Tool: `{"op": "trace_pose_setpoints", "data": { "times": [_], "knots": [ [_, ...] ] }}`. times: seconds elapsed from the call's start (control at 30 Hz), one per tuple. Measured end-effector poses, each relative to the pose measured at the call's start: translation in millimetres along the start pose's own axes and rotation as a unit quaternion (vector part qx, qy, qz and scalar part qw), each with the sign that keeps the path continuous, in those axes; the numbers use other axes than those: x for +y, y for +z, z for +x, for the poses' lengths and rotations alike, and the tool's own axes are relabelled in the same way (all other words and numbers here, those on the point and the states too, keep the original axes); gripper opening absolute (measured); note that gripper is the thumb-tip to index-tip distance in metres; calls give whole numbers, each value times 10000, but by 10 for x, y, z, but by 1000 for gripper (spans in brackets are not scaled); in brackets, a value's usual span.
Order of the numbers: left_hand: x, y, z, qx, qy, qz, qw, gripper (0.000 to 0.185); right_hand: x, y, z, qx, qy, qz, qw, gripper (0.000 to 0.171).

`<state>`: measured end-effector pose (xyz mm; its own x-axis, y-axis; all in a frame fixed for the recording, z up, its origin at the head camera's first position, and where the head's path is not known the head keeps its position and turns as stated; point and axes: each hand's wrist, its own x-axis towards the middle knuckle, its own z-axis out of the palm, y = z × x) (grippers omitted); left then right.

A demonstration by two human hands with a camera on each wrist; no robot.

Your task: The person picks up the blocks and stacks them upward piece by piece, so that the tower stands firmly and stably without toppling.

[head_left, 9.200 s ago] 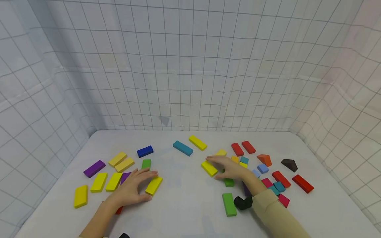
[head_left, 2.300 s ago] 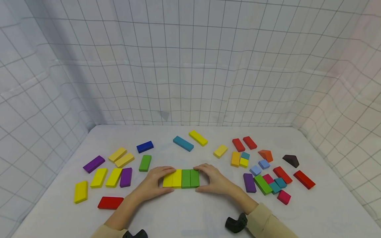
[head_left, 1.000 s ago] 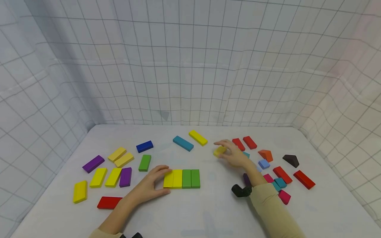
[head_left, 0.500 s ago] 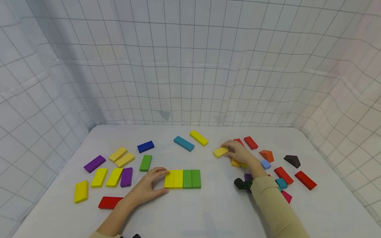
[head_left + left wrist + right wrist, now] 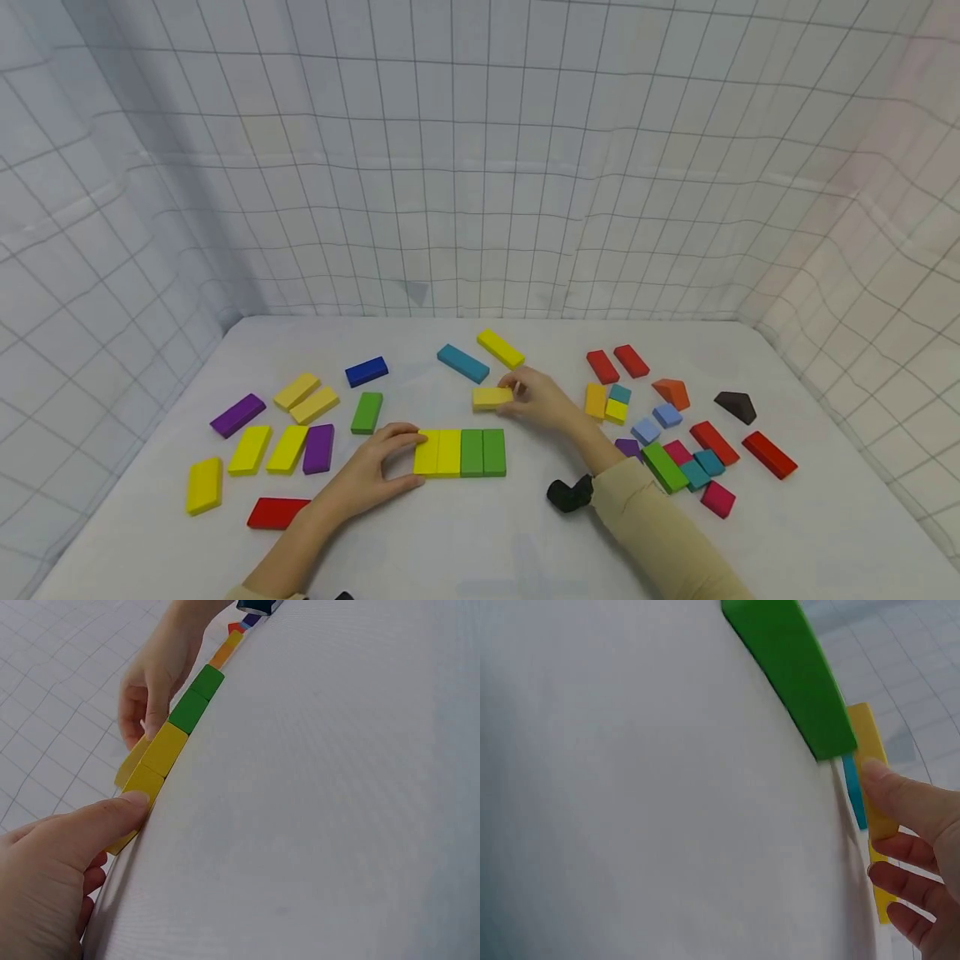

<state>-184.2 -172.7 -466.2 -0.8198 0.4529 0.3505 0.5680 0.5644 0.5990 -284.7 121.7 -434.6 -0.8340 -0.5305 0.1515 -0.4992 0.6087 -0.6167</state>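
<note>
My right hand (image 5: 542,402) pinches a flat yellow wooden block (image 5: 492,397) just behind the yellow-and-green block row (image 5: 460,452) | my left hand (image 5: 365,477) grips the row's left end.

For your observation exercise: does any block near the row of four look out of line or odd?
Yes. The yellow block pinched by the right hand lies crosswise just behind the row of four, not parallel with its two yellow and two green blocks. The left hand holds the row's yellow end. Nothing looks damaged.
</note>
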Motion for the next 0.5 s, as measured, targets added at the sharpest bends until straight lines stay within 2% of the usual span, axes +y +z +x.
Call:
{"op": "trace_pose_setpoints", "data": {
  "times": [0.13,0.37,0.5],
  "knots": [
    [4,5,5,13,22,14,10000,45,-157,174,84,-144,-77,206,9997,31],
    [1,8,2,69,47,82,9999,45,-315,336,217,-231,23,45,9997,34],
    [-7,13,1,89,84,125,9998,46,-374,388,243,-332,-159,27,9993,30]
  ]
}}
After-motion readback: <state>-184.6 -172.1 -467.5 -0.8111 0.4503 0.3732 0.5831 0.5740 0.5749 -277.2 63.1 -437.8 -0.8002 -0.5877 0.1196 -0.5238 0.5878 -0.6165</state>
